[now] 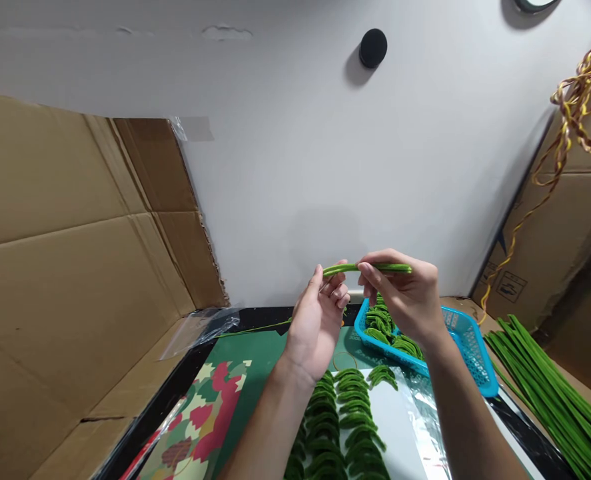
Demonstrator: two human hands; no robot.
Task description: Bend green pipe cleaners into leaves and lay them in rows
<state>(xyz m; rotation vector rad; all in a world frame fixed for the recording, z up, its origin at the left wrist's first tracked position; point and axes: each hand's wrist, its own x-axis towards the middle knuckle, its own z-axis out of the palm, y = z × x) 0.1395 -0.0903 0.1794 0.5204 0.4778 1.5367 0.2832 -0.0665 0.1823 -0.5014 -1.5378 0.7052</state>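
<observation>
In front of the white wall, both hands hold a green pipe cleaner (pixel 393 268) that looks folded into several side-by-side strands. My left hand (pixel 318 327) is closed on its left part, thumb on top, palm turned up. Farther right, my right hand (pixel 402 293) pinches it between thumb and fingers, and the strand ends stick out past them. A thin green length (pixel 255 329) trails leftward from behind my left hand. Below the hands, rows of curved green pipe cleaner pieces (pixel 322 427) lie on a white sheet (pixel 400 433).
A blue plastic basket (pixel 485 373) holding more curved green pieces stands behind my right forearm. Long straight green pipe cleaners (pixel 550 387) lie at the right. Cardboard panels (pixel 75 267) flank the workspace. A patterned sheet (pixel 205 413) and a clear plastic bag (pixel 200 330) are at left.
</observation>
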